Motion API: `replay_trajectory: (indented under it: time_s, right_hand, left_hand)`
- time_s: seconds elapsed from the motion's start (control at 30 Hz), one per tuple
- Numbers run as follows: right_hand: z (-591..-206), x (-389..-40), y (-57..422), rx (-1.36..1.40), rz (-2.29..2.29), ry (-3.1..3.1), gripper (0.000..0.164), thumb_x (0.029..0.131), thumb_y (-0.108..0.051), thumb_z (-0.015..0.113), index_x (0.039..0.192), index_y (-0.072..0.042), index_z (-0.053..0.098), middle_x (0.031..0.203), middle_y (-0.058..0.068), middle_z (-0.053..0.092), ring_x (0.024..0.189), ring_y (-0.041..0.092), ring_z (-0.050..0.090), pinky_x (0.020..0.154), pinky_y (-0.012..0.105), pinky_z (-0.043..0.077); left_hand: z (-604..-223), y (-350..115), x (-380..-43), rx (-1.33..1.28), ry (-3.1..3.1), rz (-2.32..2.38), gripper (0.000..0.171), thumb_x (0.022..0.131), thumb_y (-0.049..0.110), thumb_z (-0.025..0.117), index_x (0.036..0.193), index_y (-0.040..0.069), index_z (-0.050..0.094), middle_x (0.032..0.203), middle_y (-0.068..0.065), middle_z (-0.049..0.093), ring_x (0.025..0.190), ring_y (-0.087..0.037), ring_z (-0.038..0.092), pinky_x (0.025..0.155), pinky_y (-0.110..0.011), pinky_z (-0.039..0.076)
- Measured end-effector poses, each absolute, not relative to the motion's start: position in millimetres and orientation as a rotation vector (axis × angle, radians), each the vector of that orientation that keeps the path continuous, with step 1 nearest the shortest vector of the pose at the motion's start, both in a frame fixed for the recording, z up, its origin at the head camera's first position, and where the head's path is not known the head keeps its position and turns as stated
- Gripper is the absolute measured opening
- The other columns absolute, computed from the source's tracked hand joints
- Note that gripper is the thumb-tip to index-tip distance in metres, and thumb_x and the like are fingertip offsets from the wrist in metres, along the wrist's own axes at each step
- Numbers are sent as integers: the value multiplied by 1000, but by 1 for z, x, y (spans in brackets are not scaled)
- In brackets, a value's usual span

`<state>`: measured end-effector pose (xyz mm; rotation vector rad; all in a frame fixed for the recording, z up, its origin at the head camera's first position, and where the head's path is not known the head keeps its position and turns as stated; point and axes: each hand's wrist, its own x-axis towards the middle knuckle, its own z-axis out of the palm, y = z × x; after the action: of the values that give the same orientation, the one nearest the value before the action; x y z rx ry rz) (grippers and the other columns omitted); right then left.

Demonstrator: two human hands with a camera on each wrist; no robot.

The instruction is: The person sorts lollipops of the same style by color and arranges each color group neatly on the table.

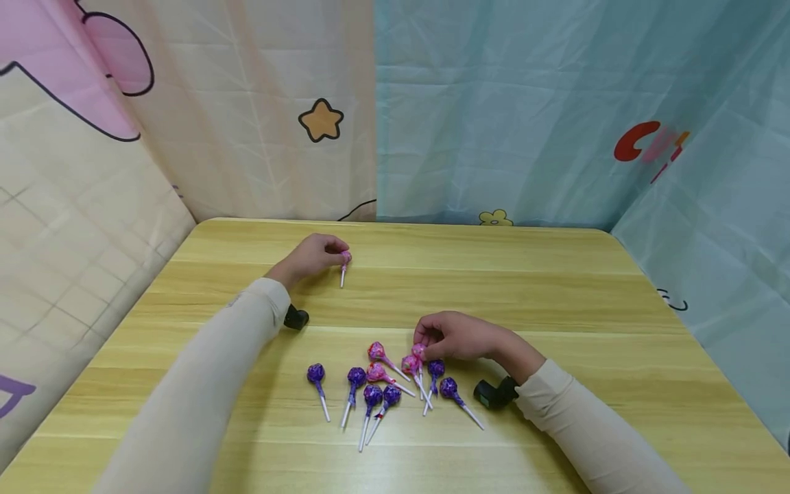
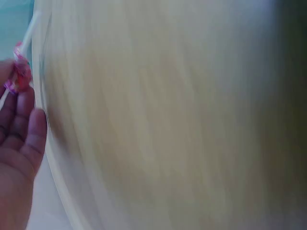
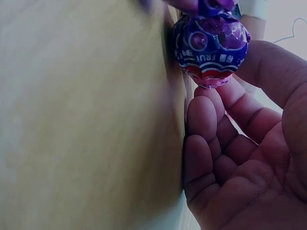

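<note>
At the far left part of the table, my left hand (image 1: pixel 316 254) pinches a pink-wrapped lollipop (image 1: pixel 346 257) by its head, the white stick pointing toward me. The left wrist view shows this lollipop (image 2: pixel 21 76) at the fingertips. My right hand (image 1: pixel 459 336) reaches into the loose group, thumb and fingers around the head of another pink lollipop (image 1: pixel 419 351). A second pink lollipop (image 1: pixel 410 364) lies right against that one. Just below the right fingers is a purple lollipop (image 1: pixel 435 368). In the right wrist view a purple wrapper (image 3: pixel 211 45) mostly hides the pinched head.
Two more pink lollipops (image 1: pixel 376 351) lie left of the right hand. Several purple lollipops (image 1: pixel 372 394) are spread nearer me, and one purple lollipop (image 1: pixel 448 387) lies by the right wrist camera (image 1: pixel 496 392). Printed curtains (image 1: pixel 494 123) stand behind the wooden table (image 1: pixel 524 274).
</note>
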<state>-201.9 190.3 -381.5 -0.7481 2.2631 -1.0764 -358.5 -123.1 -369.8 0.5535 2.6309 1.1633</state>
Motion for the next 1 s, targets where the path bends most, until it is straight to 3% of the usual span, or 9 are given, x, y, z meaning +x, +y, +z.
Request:
replay_trajectory:
  time_s: [1.0]
  right_hand:
    - [-385,-199,189,-777,-1066,2287,6,94,-12,67,99,-9,64,84,1,59,75,15,53,67,29,46]
  left_hand:
    - [-374,-117,-357,533,2690,1087,28,98,20,65,118,1,65,115,-13,65,111,-29,58,98,-42,43]
